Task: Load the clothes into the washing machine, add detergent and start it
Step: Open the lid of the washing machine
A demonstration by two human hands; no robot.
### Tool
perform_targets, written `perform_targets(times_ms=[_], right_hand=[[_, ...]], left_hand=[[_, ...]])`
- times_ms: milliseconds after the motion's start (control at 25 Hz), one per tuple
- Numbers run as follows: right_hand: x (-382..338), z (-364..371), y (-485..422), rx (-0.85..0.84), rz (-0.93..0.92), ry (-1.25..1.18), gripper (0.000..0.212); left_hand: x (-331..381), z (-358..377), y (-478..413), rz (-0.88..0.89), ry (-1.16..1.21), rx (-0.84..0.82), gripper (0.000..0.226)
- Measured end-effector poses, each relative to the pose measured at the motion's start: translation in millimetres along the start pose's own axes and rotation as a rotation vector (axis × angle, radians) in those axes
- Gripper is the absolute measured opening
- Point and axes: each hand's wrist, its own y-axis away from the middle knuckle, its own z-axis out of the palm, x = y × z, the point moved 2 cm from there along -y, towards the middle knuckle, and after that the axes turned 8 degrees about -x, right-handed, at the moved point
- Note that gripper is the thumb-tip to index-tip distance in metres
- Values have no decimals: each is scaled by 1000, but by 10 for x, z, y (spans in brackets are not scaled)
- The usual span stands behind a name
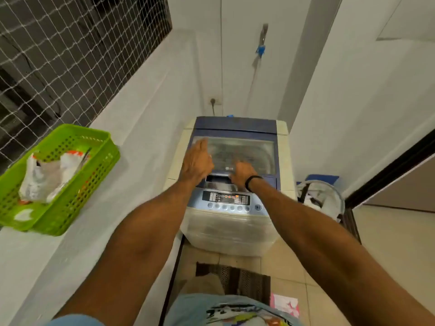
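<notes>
The washing machine [231, 184] stands right in front of the person, and its lid [240, 151] is flat and closed. The lid is a see-through window with a blue frame. Its handle slot [217, 178] sits at the near edge, and the hinge looks to be at the far edge, by the wall.

Both hands are on the lid. The left hand [196, 162] lies flat with its fingers spread, reaching toward the far left corner. The right hand [242, 171] is blurry, with fingers curled loosely down beside the handle slot; it pinches nothing. The slot lies between the two hands, just under them, and the right hand is nearer to it.

I think the lid must lift up and away from the person.

The buttons [229, 207] are nearer than the hands. Off to the left, well apart, a green basket [70, 184] holds a white bag [43, 178]. To the right, a laundry basket [322, 196] waits on the floor.
</notes>
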Motion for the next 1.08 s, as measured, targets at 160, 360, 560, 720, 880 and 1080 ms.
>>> perform_targets(times_ms=[160,360,560,720,880,1080], right_hand=[[155,434,-85,-197,1,93,43],[341,559,-379,-253,57,241,51],[288,465,-388,-236,154,247,75],[161,-98,-351,-150,96,214,51],[-13,-900,-445,48,-10,199,28],[9,-1895,-942,480,-157,196,45]], left_hand=[[-108,563,55,-21,33,-419,48],[-296,1020,-100,96,-3,-526,21],[-379,1029,-134,201,-139,-600,54],[-373,686,-220,236,-81,-292,61],[-431,242,-611,217,0,163,50],[-211,-355,-1581,236,50,385,38]])
